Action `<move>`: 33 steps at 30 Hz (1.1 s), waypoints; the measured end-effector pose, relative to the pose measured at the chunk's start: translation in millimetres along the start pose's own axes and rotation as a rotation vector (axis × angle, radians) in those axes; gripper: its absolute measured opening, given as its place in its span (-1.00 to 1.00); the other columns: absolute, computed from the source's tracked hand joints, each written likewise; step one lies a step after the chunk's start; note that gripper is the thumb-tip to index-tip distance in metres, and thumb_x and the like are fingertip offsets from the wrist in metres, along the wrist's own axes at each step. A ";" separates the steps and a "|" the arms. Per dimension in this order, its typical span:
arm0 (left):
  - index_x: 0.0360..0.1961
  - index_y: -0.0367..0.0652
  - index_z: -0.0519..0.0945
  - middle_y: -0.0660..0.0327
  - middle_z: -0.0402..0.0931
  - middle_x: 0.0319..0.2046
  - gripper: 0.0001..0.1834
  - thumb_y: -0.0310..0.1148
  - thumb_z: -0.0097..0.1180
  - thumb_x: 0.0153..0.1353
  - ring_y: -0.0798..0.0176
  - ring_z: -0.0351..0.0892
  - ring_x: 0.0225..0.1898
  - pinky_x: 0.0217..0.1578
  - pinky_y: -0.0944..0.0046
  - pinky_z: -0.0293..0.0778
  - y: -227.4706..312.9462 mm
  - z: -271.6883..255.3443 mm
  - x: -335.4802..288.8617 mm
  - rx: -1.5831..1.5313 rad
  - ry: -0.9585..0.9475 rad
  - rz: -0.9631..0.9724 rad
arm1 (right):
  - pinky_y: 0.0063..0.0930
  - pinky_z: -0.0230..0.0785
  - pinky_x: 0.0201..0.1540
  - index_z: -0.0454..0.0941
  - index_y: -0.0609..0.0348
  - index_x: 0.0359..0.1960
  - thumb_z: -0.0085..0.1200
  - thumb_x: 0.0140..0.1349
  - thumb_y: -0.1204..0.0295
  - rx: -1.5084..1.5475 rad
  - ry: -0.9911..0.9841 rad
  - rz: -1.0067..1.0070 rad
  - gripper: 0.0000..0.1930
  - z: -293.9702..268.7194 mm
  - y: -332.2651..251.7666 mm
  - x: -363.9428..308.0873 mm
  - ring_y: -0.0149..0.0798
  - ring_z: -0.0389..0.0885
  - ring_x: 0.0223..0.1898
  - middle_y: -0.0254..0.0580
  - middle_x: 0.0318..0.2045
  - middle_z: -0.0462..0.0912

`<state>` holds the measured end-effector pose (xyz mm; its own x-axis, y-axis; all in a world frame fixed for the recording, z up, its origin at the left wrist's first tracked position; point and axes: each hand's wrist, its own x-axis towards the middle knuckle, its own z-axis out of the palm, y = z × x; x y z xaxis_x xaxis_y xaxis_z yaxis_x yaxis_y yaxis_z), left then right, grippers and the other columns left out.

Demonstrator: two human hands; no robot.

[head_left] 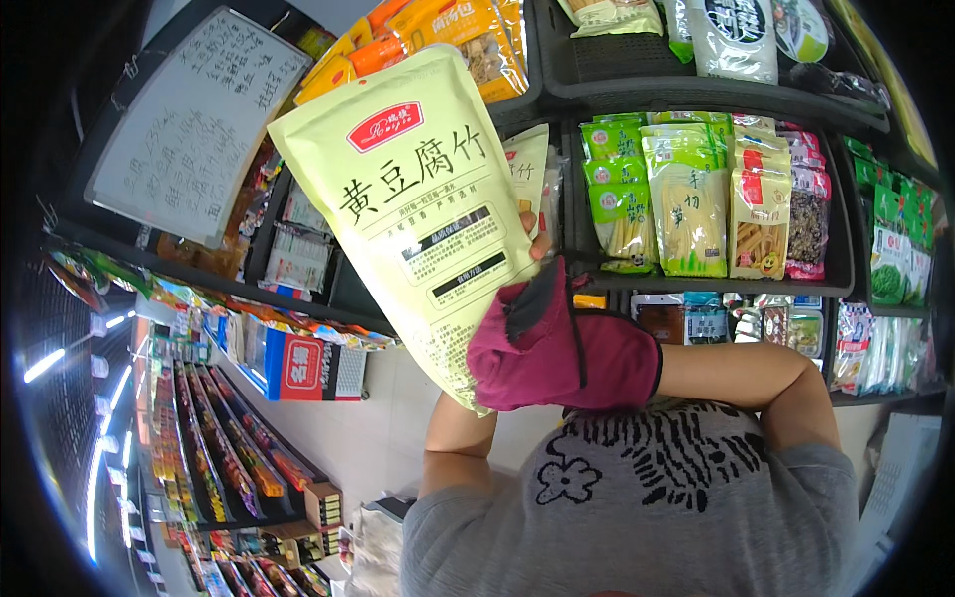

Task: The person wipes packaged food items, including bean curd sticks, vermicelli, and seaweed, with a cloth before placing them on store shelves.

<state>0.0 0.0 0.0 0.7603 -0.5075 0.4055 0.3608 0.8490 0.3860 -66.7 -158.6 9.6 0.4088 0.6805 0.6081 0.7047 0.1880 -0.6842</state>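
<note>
While your gloved R hand (542,343) gripped the pale yellow bag (408,229) by its R edge, your L hand was out of sight, prob. behind it, so can't tell its hold. The bag, tilted & raised in front of you, looked light, soft-skinned, a bit slick, w/ prob. brittle contents: best supported underneath, not squeezed mid-face. Beyond, orange pkts (487,60) & the black tray (716,285) crowded top & R; more room lay down-L, above the floor (398,398).
</note>
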 end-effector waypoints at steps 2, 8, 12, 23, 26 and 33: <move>0.16 -0.27 0.26 -0.02 0.30 -0.03 -0.38 -0.03 -0.09 0.22 -0.02 0.26 -0.13 -0.16 0.05 0.40 -8.0 -3.4 5.8 -0.042 0.050 -0.006 | -0.40 0.00 0.21 0.14 0.23 0.15 -0.25 0.22 0.36 -0.107 0.037 0.051 -0.55 -11.3 1.6 1.6 -0.21 0.20 0.15 -0.06 0.12 0.23; 0.11 -0.15 0.27 0.21 0.25 -0.08 -0.40 -0.07 0.06 0.10 0.21 0.25 -0.11 -0.08 0.17 0.22 -11.4 43.0 2.8 0.008 0.125 0.086 | -0.34 0.16 0.07 0.24 0.25 0.03 -0.06 0.11 0.38 -0.168 0.028 0.195 -0.56 -17.8 2.4 -0.2 -0.12 0.35 0.00 -0.02 -0.03 0.36; 0.13 -0.14 0.27 0.20 0.26 -0.08 -0.40 -0.08 0.06 0.12 0.24 0.26 -0.12 -0.08 0.19 0.24 -9.3 35.8 -3.8 -0.064 0.145 0.056 | -0.30 0.27 -0.02 0.31 0.26 -0.04 0.07 0.03 0.38 -0.242 0.043 0.288 -0.57 -14.4 10.5 -10.1 -0.05 0.45 -0.10 0.01 -0.13 0.45; 0.14 -0.16 0.27 0.17 0.35 -0.07 -0.44 -0.09 0.00 0.20 0.25 0.38 -0.12 -0.13 0.23 0.37 11.5 44.6 -44.5 0.157 0.287 0.246 | -0.30 0.36 -0.32 0.45 0.18 -0.38 0.04 -0.14 0.57 -0.591 0.135 0.131 -0.80 -32.1 43.0 -71.3 -0.03 0.48 -0.37 -0.11 -0.42 0.47; 0.13 -0.14 0.29 0.16 0.39 -0.06 -0.47 -0.07 -0.04 0.23 0.26 0.44 -0.14 -0.18 0.26 0.44 34.6 41.5 -96.9 0.512 0.556 0.264 | -0.28 0.35 -0.31 0.44 0.10 -0.41 -0.02 -0.28 0.69 -0.606 0.127 0.493 -0.70 -48.8 15.8 -95.7 -0.04 0.46 -0.33 -0.19 -0.45 0.46; 0.15 -0.09 0.31 0.25 0.46 -0.06 -0.42 0.05 -0.06 0.23 0.33 0.47 -0.10 -0.17 0.29 0.46 100.1 -13.0 -143.4 0.658 1.182 -0.161 | -0.49 0.33 -0.45 0.32 0.14 -0.31 -0.07 -0.24 0.80 -0.563 0.425 0.723 -0.61 -68.0 5.0 -147.6 -0.26 0.44 -0.43 -0.21 -0.40 0.35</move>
<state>-65.9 159.7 -30.3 0.8591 0.1164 -0.4985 0.4195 0.3980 0.8159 -84.1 -306.3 -56.2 0.9416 0.1699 0.2909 0.3326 -0.6060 -0.7226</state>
